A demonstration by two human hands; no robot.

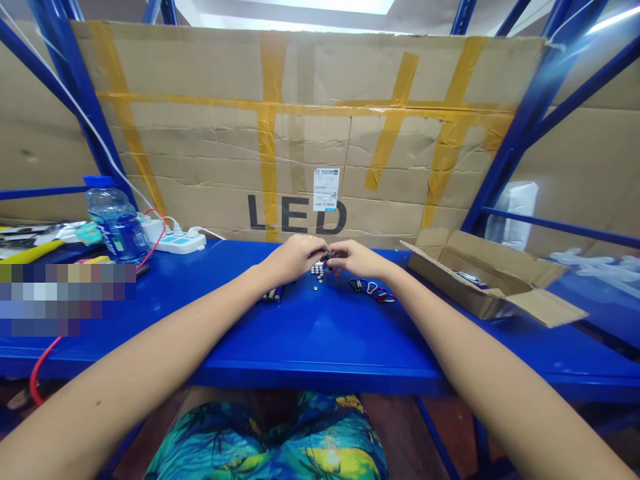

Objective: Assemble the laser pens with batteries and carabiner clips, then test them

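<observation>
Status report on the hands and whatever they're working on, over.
Left hand, right hand close together at a small dark item, too small to identify. Small silver pieces close by. Carabiners near right hand; nothing visibly blocking.

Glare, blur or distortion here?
Head view: faint glare on the blue table; head view: bright light at upper right, hazy around it; head view: forearms look stretched toward the lower corners; head view: item between left hand and right hand too small and soft to identify.
</observation>
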